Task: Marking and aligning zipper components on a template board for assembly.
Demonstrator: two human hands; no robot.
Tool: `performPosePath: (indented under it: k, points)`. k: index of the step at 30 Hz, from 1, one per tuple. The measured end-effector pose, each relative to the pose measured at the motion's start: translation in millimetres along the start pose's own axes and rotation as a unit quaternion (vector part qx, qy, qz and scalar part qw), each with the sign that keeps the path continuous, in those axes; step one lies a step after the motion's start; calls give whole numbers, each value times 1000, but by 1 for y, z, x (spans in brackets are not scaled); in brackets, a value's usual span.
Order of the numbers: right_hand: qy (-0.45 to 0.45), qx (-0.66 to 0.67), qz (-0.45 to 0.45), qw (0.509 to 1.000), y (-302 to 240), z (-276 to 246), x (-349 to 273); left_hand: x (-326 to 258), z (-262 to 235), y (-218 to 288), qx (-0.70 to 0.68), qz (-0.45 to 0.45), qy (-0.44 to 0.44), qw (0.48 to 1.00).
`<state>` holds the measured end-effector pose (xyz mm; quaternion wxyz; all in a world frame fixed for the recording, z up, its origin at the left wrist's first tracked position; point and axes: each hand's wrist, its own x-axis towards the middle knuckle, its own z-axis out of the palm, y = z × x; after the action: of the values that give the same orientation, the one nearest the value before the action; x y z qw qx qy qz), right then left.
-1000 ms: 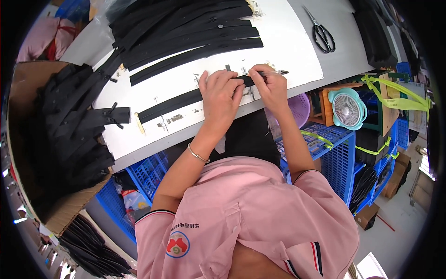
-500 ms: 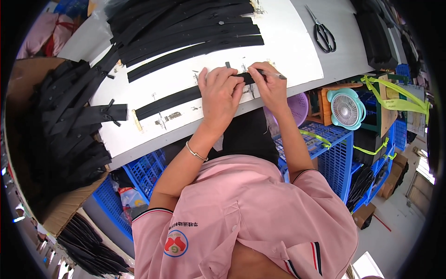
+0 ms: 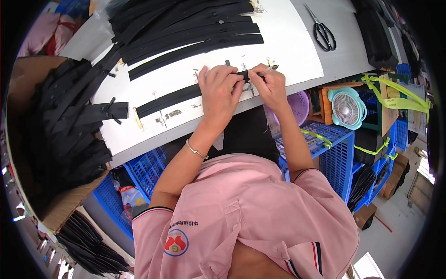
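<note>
Hands work at the front of the white desk (image 3: pixel 297 32). The left hand (image 3: pixel 218 88) lies flat on 1 black strip (image 3: pixel 172 98), pressing it down — the right hand (image 3: pixel 268 83) pinches a thin pen-like tool (image 3: pixel 267 70) at its end. Many strips (image 3: pixel 186 28) behind look still untouched. Below the desk on the right, a yellow-green band (image 3: pixel 395 95) wraps a box; no label is readable.

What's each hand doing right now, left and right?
Left hand: fingers pressed flat on the black strip, pinning it to the white table.
Right hand: closed on a thin pen-like tool.
</note>
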<state>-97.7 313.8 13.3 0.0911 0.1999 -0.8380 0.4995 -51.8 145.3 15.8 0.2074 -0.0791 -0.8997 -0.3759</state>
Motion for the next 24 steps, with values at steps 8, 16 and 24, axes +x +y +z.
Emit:
performPosePath:
  k: [8,16,24]
  points:
    - [46,117,96,987,-4,-9,-9,-28,-17,18,49,-27,-60,997]
    - [124,184,124,967,0,-3,-10,37,-6,-37,64,-6,-95,993]
    - [100,169,121,973,3,0,-7,-2,-89,-54,61,-58,-41,996]
